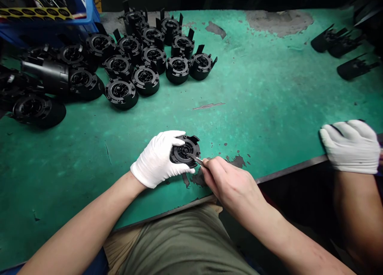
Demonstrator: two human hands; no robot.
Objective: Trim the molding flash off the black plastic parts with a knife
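Note:
My left hand (161,157), in a white glove, is wrapped round the left side of a round black plastic housing (191,144) near the front edge of the bench. The housing's ribbed face is turned up, with short tabs on its rim. Bare and ungloved, my right hand (226,177) pinches a pair of metal tweezers (196,159). The tips of the tweezers reach the middle of the housing's face. Whether they hold a small part there is too fine to make out.
Several similar black housings (145,80) stand at the back left, beside a blue bin (97,15). A few more black parts (354,67) are at the far right. A co-worker's white-gloved hand (351,147) rests at the edge of the worn green bench top (269,99).

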